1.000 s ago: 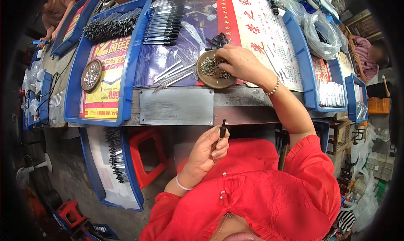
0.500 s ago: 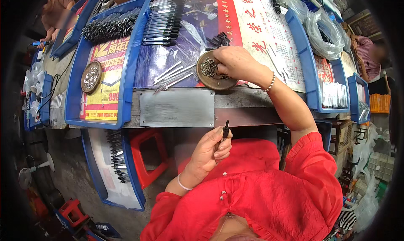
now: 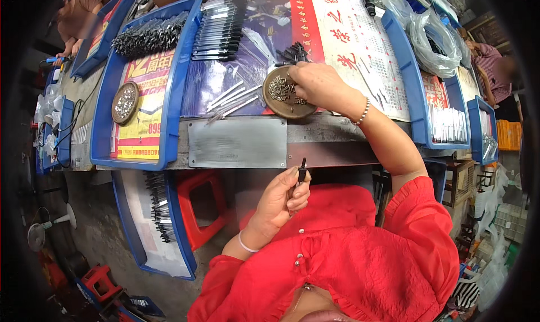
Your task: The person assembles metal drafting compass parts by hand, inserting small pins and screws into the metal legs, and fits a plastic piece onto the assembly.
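My left hand (image 3: 281,199) is closed around a small black pen part (image 3: 302,170), its thin tip pointing up, held in front of the table edge. My right hand (image 3: 326,85) hovers over the right side of a round brown dish (image 3: 275,105), fingers bent and drawn together. Whatever its fingertips may hold is hidden. Small metallic pieces (image 3: 279,90) lie heaped in the dish. Just behind the dish is a pile of short black parts (image 3: 293,53). Several clear tubes (image 3: 230,99) lie to the left of it.
A row of pens (image 3: 219,35) lies farther back. The blue tray (image 3: 169,119) at left holds many black-tipped pieces and a small round dish (image 3: 125,102). Another blue tray (image 3: 402,63) stands right, with plastic bags. A metal plate (image 3: 237,143) covers the table's front edge. Co-workers sit at both sides.
My right hand has drawn slightly back and to the right from the metallic pieces, leaving more of them in sight. My left hand keeps its hold on the pen part, almost still.
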{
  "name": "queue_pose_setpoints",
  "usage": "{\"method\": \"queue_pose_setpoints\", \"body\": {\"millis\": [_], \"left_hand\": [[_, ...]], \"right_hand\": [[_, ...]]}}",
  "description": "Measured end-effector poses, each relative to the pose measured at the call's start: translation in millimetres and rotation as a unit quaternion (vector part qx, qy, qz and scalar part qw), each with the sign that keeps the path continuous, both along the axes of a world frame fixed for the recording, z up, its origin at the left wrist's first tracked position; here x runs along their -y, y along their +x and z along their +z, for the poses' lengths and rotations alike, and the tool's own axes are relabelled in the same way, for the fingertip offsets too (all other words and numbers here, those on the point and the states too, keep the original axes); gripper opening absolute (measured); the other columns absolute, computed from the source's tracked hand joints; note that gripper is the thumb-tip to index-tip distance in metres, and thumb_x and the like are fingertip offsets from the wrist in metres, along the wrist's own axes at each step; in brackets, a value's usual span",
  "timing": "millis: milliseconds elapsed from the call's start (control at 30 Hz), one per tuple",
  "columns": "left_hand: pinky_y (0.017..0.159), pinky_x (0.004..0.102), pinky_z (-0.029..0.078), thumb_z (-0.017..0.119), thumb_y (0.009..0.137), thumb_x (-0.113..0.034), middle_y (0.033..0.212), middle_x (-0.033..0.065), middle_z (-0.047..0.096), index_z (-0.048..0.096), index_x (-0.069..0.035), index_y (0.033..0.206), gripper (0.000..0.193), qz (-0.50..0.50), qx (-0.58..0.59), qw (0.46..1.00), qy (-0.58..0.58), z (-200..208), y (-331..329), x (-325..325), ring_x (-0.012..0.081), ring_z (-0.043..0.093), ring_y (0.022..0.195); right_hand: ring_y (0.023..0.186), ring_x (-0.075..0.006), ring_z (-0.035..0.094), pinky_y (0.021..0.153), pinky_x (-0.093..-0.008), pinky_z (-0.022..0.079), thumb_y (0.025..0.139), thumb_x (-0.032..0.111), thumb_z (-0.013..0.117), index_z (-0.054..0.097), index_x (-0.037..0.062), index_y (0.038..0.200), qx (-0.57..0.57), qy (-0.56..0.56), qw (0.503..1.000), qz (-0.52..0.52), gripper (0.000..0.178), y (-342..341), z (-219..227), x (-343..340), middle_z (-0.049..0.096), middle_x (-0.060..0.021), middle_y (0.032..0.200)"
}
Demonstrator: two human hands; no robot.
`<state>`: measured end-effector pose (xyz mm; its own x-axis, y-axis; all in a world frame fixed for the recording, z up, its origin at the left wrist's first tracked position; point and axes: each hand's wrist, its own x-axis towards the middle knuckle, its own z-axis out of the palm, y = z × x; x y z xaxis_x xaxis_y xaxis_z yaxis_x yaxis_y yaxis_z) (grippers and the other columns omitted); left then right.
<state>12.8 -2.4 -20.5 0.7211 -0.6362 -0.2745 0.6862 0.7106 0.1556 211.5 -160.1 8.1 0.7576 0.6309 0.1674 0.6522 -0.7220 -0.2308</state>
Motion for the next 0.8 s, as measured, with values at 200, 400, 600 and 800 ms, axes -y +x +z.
{"method": "queue_pose_setpoints", "body": {"millis": [200,400,600,800], "left_hand": [[0.040,0.0188,0.025,0.052,0.090,-0.027,0.062,-0.0021,0.041,0.052,-0.002,0.096,0.025,-0.010,-0.005,1.000,0.015,2,-4,2,0.0043,0.032,0.044],[0.040,0.0192,0.025,0.047,0.093,-0.025,0.063,-0.0018,0.043,0.053,-0.003,0.097,0.023,0.000,0.005,1.000,0.000,-1,-6,-2,0.0046,0.034,0.044],[0.040,0.0191,0.024,0.047,0.093,-0.027,0.062,-0.0028,0.040,0.053,-0.004,0.094,0.024,-0.001,0.001,1.000,0.025,-1,-10,-2,0.0040,0.031,0.044],[0.041,0.0189,0.024,0.047,0.093,-0.027,0.063,-0.0029,0.040,0.053,-0.004,0.094,0.024,-0.004,-0.003,1.000,0.017,-3,-8,-3,0.0041,0.031,0.044]], "right_hand": [[0.075,-0.0353,0.062,0.065,-0.0428,0.050,0.068,0.005,0.055,0.060,-0.0018,0.074,0.011,-0.042,0.999,0.011,0.010,3,5,-7,0.062,-0.0192,0.076],[0.071,-0.0362,0.062,0.062,-0.0432,0.050,0.063,0.005,0.059,0.061,-0.0040,0.070,-0.029,-0.051,0.998,0.034,0.011,3,8,-3,0.061,-0.0214,0.071],[0.074,-0.0366,0.060,0.066,-0.0437,0.048,0.064,0.007,0.060,0.059,-0.0040,0.071,-0.053,-0.025,0.998,0.025,0.013,2,12,-3,0.060,-0.0207,0.072],[0.072,-0.0380,0.058,0.065,-0.0442,0.046,0.065,0.008,0.059,0.055,-0.0040,0.072,-0.067,0.066,0.995,0.014,0.014,4,12,-2,0.058,-0.0214,0.070]]}}
